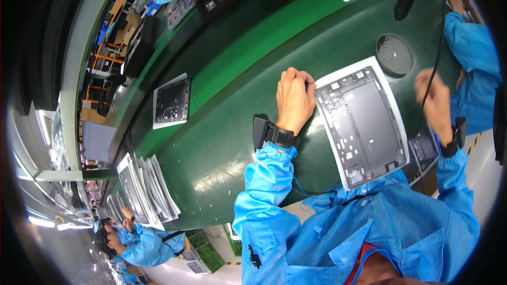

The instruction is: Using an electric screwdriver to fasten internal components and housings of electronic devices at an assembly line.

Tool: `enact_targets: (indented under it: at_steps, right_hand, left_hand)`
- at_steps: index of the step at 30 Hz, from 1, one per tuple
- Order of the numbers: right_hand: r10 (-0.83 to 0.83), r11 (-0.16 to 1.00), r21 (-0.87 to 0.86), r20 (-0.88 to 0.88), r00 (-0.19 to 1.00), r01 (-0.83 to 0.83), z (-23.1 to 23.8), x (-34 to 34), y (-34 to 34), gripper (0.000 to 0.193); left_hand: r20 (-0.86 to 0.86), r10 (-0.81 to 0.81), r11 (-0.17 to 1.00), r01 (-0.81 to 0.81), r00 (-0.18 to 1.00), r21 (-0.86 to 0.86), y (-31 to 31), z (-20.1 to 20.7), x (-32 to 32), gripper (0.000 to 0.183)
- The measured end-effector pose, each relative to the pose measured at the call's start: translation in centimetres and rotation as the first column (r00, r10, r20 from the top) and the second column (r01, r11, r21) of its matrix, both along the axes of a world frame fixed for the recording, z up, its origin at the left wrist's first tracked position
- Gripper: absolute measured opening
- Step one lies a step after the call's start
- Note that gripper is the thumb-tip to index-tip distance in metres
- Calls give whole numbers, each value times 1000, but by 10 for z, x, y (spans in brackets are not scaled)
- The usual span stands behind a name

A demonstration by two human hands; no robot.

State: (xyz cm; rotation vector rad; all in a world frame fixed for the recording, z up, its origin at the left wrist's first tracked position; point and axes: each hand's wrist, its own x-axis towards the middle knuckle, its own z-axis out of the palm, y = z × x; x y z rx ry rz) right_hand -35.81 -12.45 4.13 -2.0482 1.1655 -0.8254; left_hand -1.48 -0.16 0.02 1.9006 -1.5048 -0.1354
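- The dark flat device panel point(369, 121) lay on a white sheet point(379, 76), between the two hands.
- The left hand point(296, 100), fingers curled, was at the sheet's left edge; whether it pinched it, I couldn't tell.
- The right hand point(435, 97) hovered right of the panel, apart, too blurred to tell its grip.
- Beyond the sheet's far right corner sat a round dish point(394, 54).

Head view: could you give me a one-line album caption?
Left hand and blurred right hand flank a dark panel on a white sheet atop a green table.
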Motion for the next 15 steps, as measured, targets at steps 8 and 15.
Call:
enact_targets:
  at_steps: [8, 15]
  right_hand:
    - [211, 960, -114, -298, 931, -254, -14, 44, 31, 50]
    - [273, 957, -44, -208, 939, -288, -26, 89, 7, 35]
  left_hand:
    - [-27, 2, 999, -1, 1000, 37, -10, -1, 8, 6]
    - [-1000, -17, 999, -51, 5, -17, 27, 44, 12, 69]
